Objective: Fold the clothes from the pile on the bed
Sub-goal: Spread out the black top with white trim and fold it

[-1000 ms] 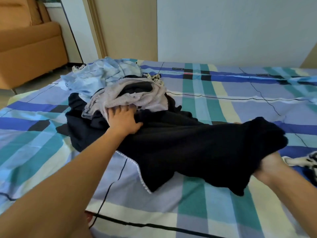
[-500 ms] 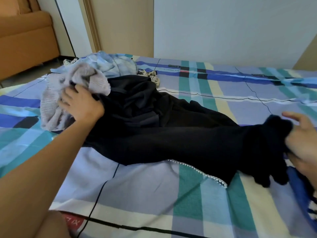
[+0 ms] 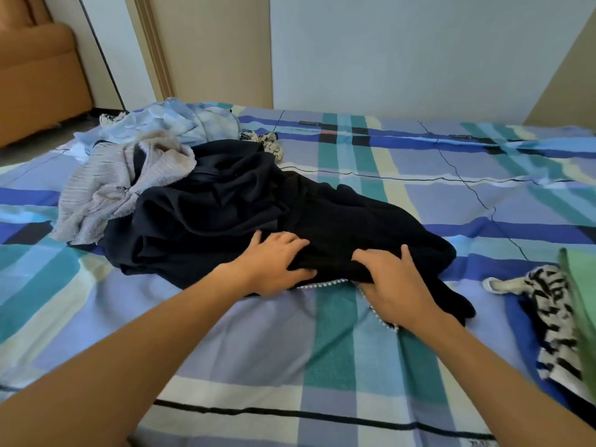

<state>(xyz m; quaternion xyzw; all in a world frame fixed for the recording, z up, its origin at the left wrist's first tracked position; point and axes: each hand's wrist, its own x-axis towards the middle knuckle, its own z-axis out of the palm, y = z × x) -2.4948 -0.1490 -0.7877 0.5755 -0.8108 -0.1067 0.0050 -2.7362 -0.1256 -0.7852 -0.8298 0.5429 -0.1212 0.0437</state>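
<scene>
A: Black garment [image 3: 245,201], where's it found?
B: Spread mid-bed [image 3: 264,356], beside the pile [image 3: 106,185]. Near hem is held by L hand [image 3: 277,264] & R hand [image 3: 396,285].
A: Grip?
B: Both are curled round the cloth, thumbs incl.

You are looking across a bed [image 3: 258,350] into a softly lit room corner.
A pale wall [image 3: 403,50] is filling the view straight ahead of you, with a beige door [image 3: 209,43] and its ribbed trim [image 3: 154,46] standing to the left. An orange sofa [image 3: 38,75] is sitting on the grey floor [image 3: 32,150] at far left, and a beige wall [image 3: 571,75] is slanting in at right.
</scene>
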